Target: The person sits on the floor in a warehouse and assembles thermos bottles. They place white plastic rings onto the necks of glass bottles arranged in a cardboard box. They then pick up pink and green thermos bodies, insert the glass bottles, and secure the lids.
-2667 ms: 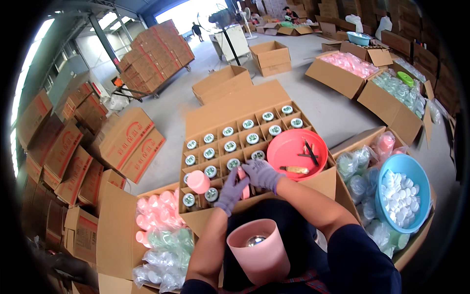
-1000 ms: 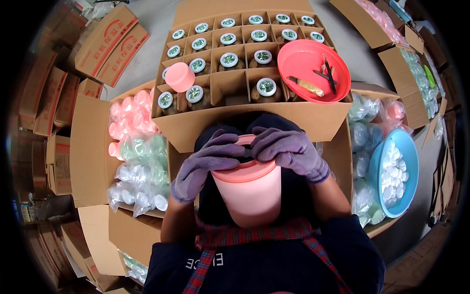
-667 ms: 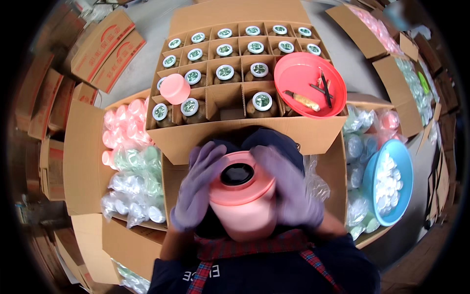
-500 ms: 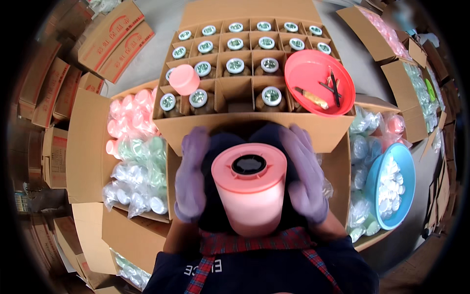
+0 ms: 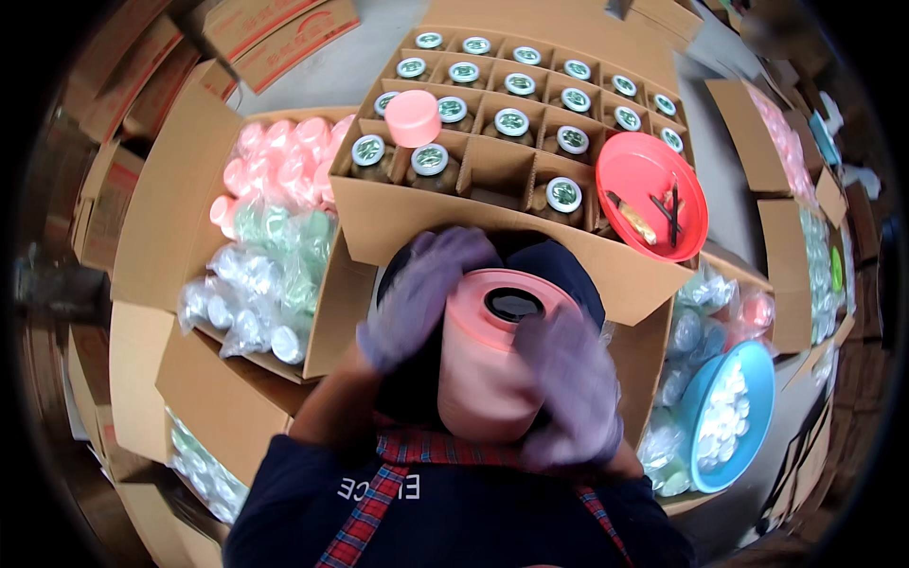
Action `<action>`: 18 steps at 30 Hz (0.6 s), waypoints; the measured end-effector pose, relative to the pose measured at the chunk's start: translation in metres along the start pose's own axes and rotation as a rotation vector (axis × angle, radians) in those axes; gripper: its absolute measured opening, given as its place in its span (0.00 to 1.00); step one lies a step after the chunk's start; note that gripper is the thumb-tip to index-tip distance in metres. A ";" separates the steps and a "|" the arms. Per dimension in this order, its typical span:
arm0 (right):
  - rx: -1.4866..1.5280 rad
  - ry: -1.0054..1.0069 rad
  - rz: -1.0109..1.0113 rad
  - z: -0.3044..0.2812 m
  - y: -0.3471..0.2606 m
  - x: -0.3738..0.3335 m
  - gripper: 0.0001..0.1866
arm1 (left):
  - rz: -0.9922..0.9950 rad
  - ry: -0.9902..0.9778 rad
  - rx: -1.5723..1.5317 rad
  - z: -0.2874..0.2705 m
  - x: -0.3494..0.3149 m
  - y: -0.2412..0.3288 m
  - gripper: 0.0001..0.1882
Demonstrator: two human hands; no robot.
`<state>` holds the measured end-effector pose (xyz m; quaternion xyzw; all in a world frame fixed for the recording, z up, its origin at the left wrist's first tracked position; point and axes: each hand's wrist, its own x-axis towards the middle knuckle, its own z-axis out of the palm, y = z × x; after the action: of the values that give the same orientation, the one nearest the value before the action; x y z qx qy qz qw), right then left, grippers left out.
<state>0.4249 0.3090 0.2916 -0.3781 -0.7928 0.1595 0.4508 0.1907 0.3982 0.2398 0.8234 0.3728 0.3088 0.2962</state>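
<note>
A pink, thermos-like casing [image 5: 481, 379] stands between my legs in front of the apron, leaning slightly. Its pink end ring surrounds a glossy black round centre [image 5: 514, 304]. My left hand [image 5: 431, 289], in a light purple glove, is at its upper left side with fingers stretched out toward the far edge; whether they touch cannot be told. My right hand [image 5: 573, 383], gloved alike and smeared by motion, overlaps the casing's right side and part of the ring; its finger closure is unclear. Beyond them is a divided carton [image 5: 426, 210] of bottles with pale-rimmed, shiny green tops.
A pink cup [image 5: 413, 118] rests on the carton's bottles. At its right corner sits a red bowl [image 5: 701, 213] with dark tools. Bagged pink, green and white parts fill the left box [image 5: 151, 284]. A blue basin [image 5: 765, 407] of small white pieces stands right.
Both hands have moved from beside the casing, the left up toward its far edge, the right inward over its right side. The view has shifted and turned.
</note>
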 end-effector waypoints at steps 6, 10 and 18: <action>-0.155 -0.170 -0.076 -0.005 -0.017 0.003 0.39 | 0.046 -0.095 -0.236 0.000 0.001 0.007 0.22; -0.322 0.068 0.108 -0.006 0.008 0.007 0.32 | -0.123 0.149 -0.302 0.011 0.006 -0.003 0.21; 0.203 -0.125 0.398 -0.023 -0.021 0.034 0.23 | 0.065 -0.212 -0.463 0.003 0.009 0.007 0.20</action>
<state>0.4234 0.3180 0.3368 -0.4691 -0.7088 0.3471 0.3963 0.2011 0.4004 0.2456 0.7730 0.2325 0.3072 0.5041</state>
